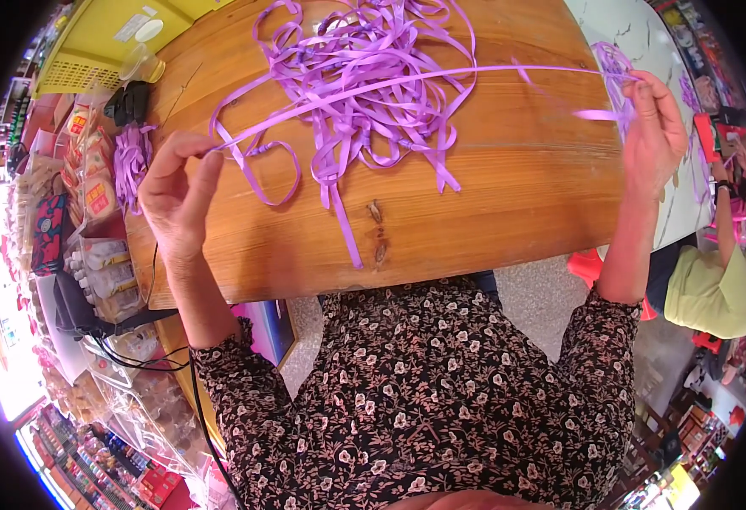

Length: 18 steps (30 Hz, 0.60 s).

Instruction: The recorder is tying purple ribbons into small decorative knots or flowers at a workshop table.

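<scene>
We hold one purple ribbon strand point(322, 103) stretched nearly straight, left to right. The fingers of our left hand point(179, 191) grasp it between thumb and forefinger; the fingers of our right hand point(655, 127) pinch it likewise, near the white marbled surface point(679, 183). Between the hands, the strand passes above the ribbon heap point(381, 64), which lies in loose loops on the wooden table point(509, 204), several tails pointing toward us. Another ribbon bundle point(132, 161) sits at the table's left edge.
</scene>
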{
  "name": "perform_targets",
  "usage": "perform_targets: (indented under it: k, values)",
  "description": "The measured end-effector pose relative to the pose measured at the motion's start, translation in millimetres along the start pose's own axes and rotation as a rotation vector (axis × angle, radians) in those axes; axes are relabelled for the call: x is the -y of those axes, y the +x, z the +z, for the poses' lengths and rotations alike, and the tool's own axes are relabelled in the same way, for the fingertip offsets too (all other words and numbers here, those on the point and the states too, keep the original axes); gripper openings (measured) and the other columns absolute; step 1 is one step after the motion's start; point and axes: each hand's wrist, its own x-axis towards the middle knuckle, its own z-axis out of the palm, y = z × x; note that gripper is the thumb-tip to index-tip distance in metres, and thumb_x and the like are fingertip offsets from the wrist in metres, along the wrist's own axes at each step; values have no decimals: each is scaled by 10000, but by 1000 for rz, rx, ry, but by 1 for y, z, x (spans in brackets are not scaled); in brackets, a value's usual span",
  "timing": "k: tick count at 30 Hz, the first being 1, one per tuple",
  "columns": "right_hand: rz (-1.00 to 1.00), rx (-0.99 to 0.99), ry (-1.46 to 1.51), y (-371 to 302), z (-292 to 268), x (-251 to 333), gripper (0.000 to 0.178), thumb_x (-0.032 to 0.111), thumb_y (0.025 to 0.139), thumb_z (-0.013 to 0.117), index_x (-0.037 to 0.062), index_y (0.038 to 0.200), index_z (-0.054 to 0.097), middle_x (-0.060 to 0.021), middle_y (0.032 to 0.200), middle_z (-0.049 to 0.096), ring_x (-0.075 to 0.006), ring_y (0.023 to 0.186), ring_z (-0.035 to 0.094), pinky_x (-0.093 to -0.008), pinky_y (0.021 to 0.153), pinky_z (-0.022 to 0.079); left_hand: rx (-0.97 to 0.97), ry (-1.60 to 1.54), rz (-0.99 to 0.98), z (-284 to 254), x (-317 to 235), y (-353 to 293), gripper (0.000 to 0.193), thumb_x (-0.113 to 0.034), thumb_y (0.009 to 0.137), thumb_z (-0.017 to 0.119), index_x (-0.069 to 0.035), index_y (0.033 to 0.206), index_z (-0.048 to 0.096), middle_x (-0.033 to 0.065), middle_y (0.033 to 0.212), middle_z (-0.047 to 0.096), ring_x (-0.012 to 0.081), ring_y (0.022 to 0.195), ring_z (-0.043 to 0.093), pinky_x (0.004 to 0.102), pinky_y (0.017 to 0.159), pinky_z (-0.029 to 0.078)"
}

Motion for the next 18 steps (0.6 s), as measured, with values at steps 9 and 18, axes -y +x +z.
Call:
perform_targets:
  k: [9,18]
  values:
    - [244,-248,160,19,-95,-92,232,55,879,591,-72,1073,585,-65,918,604,-122,852,556,-242,831,434,-352,18,-150,-64,44,-18,82,1,834,611,5,912,633,-8,752,573,64,678,503,189,642,397]
    - [347,-89,665,29,-91,-86,199,6,878,554,-54,1068,556,-96,1009,568,-183,945,534,-339,879,425,-337,-843,-143,-77,57,-31,126,-72,898,528,-18,983,604,77,910,623,195,862,591,428,882,461]
